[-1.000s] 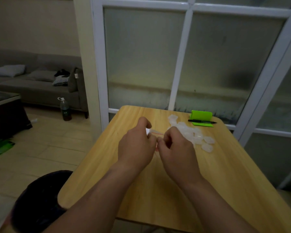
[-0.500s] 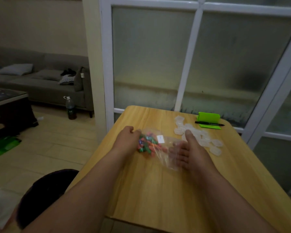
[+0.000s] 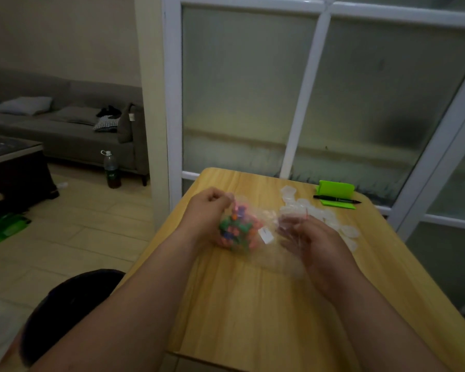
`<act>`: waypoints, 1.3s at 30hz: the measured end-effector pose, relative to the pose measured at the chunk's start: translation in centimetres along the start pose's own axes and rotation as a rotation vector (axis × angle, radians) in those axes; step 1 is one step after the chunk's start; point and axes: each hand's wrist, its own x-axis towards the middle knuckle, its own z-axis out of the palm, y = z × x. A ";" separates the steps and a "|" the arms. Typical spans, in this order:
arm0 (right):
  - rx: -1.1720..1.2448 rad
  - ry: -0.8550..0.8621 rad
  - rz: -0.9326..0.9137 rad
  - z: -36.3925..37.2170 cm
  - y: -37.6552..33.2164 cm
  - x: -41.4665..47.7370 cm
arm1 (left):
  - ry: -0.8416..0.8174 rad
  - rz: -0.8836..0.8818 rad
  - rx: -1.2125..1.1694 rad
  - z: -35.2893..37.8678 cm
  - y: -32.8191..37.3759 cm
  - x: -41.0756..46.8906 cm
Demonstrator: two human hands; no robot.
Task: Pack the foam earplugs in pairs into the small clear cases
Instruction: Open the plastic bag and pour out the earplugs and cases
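Left hand (image 3: 208, 214): is being curled round the bulging end of a clear bag (image 3: 265, 238), which is being held just above the counter (image 3: 253, 318).

Foam earplugs (image 3: 235, 229): are being kept as one many-coloured clump inside the bag, against the left palm. None is being shown in a case.

Right hand (image 3: 317, 242): is being draped by the bag's slack end. Its fingers are being blurred behind the film, so it cannot be told whether the film is being pinched or merely propped.

Small clear cases (image 3: 345, 232): are being left in a loose heap on the counter just beyond the right hand. They are too faint to be judged open or shut.

Spill risk: if the slack end is being tipped while the mouth is open, the whole clump is likely to be poured out at once.

Edge risk: the bag is being worked near the counter's left side, so light foam pieces are being put at risk of rolling off to the floor (image 3: 78, 237).

Knock risk: the light cases are likely to be scattered if the right hand or the film is being swung through the heap.

Pairing risk: with the colours being mixed, mismatched or odd counts are a danger.
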 end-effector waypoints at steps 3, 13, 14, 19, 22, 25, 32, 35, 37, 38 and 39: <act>0.130 -0.033 0.000 -0.2 -0.4 -0.2 | -0.015 0.170 -0.060 -0.4 1.7 -0.8; 0.307 -0.001 0.142 0.0 0.3 -0.2 | -0.083 0.290 0.025 0.5 1.7 -1.3; 0.299 -0.012 0.150 0.0 0.4 -0.3 | -0.059 0.258 0.035 0.6 1.0 -1.1; 0.267 -0.033 0.164 0.2 0.7 -0.3 | 0.003 0.087 0.069 -0.3 -1.4 -0.1; 0.100 -0.092 0.105 0.1 -0.1 -0.8 | -0.044 0.017 0.088 -1.7 -1.7 0.3; -0.253 -0.136 -0.047 -0.8 0.5 -0.7 | -0.139 0.019 0.380 -3.3 -2.3 0.0; -0.773 -0.230 -0.287 0.0 1.5 0.0 | -0.118 0.126 0.515 -3.0 -2.6 -0.5; -0.873 -0.281 -0.383 0.9 1.4 -0.5 | -0.103 0.161 0.437 -1.8 -2.7 -0.5; -0.917 -0.308 -0.389 1.2 1.6 -0.5 | -0.118 0.174 0.465 -1.2 -2.8 -0.4; -0.945 -0.321 -0.386 1.3 1.8 -0.3 | -0.112 0.180 0.474 -1.1 -3.0 -0.3; -0.970 -0.328 -0.379 1.4 1.9 -0.2 | -0.096 0.189 0.477 -1.1 -3.1 -0.2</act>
